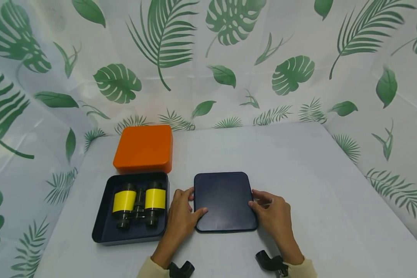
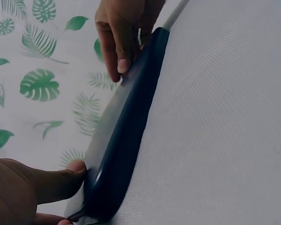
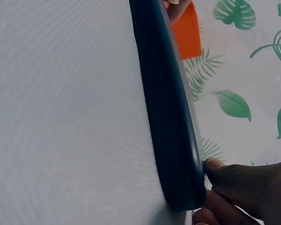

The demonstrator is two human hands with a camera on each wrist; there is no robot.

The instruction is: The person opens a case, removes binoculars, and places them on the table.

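Note:
A dark blue, rounded-square lid [image 1: 225, 202] lies flat side up at the middle of the white table, its side wall [image 2: 126, 131] showing in both wrist views. My left hand [image 1: 182, 216] grips its left edge, thumb on the top face and fingers along the side. On the opposite edge my right hand [image 1: 272, 212] pinches the rim between thumb and fingers. To the left sits an open dark blue box [image 1: 104, 227] holding binoculars [image 1: 139, 204] with yellow bands and black eyepieces.
Behind the open box stands an orange box-shaped case [image 1: 144, 148], its front against the box's back rim. Leaf-patterned white cloth [image 1: 243, 77] closes off the back and sides. The white tabletop [image 1: 299, 162] stretches out to the right.

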